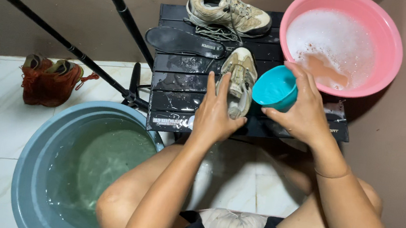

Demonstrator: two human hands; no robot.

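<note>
- The left hand point(217, 115) is clamped on a beige shoe point(237, 80), gripped at its near end on the black slatted desk point(176, 78).
- The shoe's long axis is run from 6 toward 12 o'clock, away from that hand.
- A teal cup point(274, 88) is clasped in the right hand point(304, 107), tilted just beside the shoe at its 3 o'clock.
- A pink basin point(388, 45) of suds is set at 1 o'clock.
</note>
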